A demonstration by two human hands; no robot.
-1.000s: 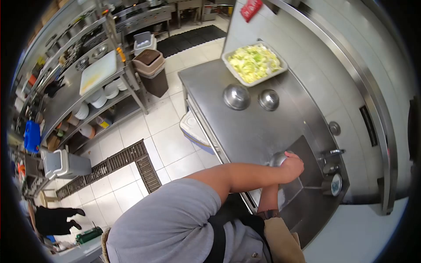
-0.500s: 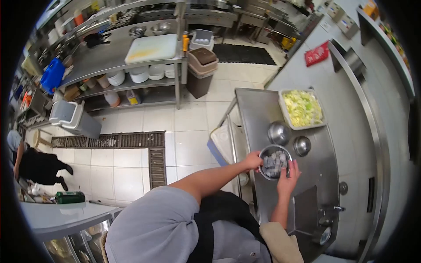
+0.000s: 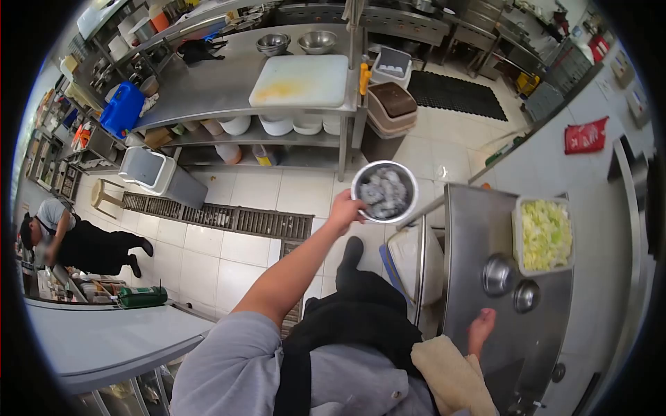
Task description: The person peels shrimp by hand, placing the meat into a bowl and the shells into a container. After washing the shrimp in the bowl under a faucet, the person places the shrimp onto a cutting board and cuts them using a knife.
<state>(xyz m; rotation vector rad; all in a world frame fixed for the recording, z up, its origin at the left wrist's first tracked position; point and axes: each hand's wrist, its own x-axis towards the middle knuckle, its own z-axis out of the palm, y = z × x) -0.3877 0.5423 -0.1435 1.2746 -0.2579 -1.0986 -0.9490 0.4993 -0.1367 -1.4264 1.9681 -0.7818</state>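
Observation:
My left hand (image 3: 346, 212) grips the near-left rim of a round metal bowl (image 3: 356, 192), holding it over the floor beside the steel counter. Inside the bowl lie grey, glistening pieces that look like raw shrimp (image 3: 383, 194). Its fingers are partly hidden by the bowl. My right hand (image 3: 482, 324) is over the counter, apart from the bowl, with its fingers curled in and nothing visible in them. Closest to it are two small metal bowls (image 3: 526, 296). Beyond them stands a white tub (image 3: 517, 239) of chopped pale-green cabbage or lettuce (image 3: 546, 236).
The steel counter (image 3: 472, 222) runs along my right. Ahead, a steel worktable (image 3: 229, 90) bears a white cutting board (image 3: 305, 76); bins (image 3: 390, 104) stand at its end. A floor drain grate (image 3: 236, 220) crosses the tiles. Another person (image 3: 87, 243) bends at the far left.
The bowl of grey pieces has moved left off the counter, now in my left hand alone. My right hand has let go of it. My view has turned left.

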